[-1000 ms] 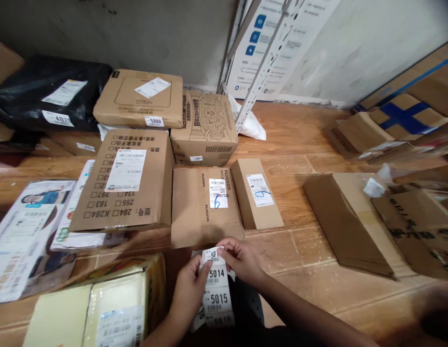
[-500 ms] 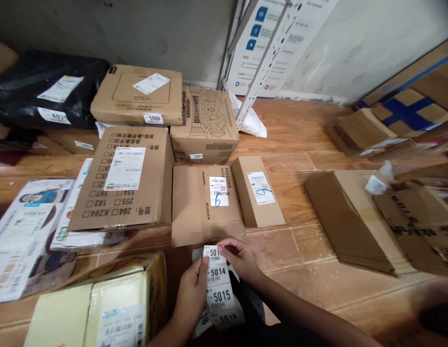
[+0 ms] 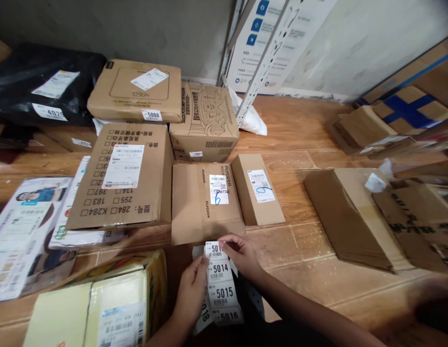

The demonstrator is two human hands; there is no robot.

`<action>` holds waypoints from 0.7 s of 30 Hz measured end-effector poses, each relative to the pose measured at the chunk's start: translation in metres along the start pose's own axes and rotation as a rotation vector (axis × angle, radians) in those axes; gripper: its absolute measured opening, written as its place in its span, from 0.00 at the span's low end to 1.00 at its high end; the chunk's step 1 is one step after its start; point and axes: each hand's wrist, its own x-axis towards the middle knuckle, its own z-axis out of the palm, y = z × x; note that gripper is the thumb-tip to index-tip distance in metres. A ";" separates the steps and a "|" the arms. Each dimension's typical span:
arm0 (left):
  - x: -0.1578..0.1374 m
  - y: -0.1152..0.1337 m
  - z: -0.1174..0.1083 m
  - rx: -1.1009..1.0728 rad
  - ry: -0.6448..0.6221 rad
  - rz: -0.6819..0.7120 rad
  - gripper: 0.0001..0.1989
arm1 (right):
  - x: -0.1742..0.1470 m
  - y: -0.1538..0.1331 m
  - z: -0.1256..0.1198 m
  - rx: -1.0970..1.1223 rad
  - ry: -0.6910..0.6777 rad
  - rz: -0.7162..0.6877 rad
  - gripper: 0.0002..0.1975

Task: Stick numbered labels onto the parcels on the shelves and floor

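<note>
A strip of white number labels hangs between my hands, printed 5014, 5015 and 5016 below a top label partly covered by fingers. My left hand is closed on the strip's left edge, thumb on the front. At the top right corner, my right hand pinches the uppermost label between thumb and fingers. More of the strip folds behind, showing a number ending in 18. Just beyond my hands lies a FLYCO carton with a shipping label marked in blue pen. A narrower carton sits against its right side.
Left of the FLYCO carton stands a large carton. Behind are a carton labelled 5008, one labelled 5002 and a black-wrapped parcel. A yellowish box is at near left; an open carton lies right.
The view has shifted slightly. Both hands keep their hold on the label strip, and the top label sits a little higher against the FLYCO carton. The boxes have not moved.
</note>
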 end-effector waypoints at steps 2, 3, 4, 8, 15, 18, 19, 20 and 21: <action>0.001 -0.001 -0.001 -0.001 0.020 0.009 0.22 | 0.000 0.000 0.000 0.008 0.007 0.008 0.17; 0.001 -0.001 -0.002 0.000 0.034 0.013 0.22 | 0.000 0.001 0.000 0.014 0.010 0.012 0.17; 0.002 -0.002 -0.002 -0.001 0.046 0.017 0.22 | 0.001 0.001 0.000 0.021 0.013 0.017 0.17; 0.004 -0.003 -0.002 -0.008 0.047 0.030 0.22 | 0.002 0.003 0.000 0.035 0.020 0.027 0.18; 0.005 -0.006 -0.001 -0.055 -0.024 -0.042 0.27 | 0.003 0.004 0.000 0.024 0.019 0.008 0.18; 0.005 -0.008 -0.001 -0.028 -0.026 -0.035 0.27 | 0.003 0.003 0.000 0.022 0.007 0.014 0.18; 0.005 -0.008 -0.001 -0.020 -0.027 -0.034 0.27 | 0.003 0.003 0.001 0.024 0.002 0.014 0.18; 0.006 -0.008 -0.001 -0.015 -0.025 -0.034 0.27 | 0.003 0.003 0.001 0.030 -0.001 0.013 0.18; 0.006 -0.008 -0.001 -0.014 -0.022 -0.035 0.27 | 0.003 0.003 0.001 0.034 -0.004 0.011 0.18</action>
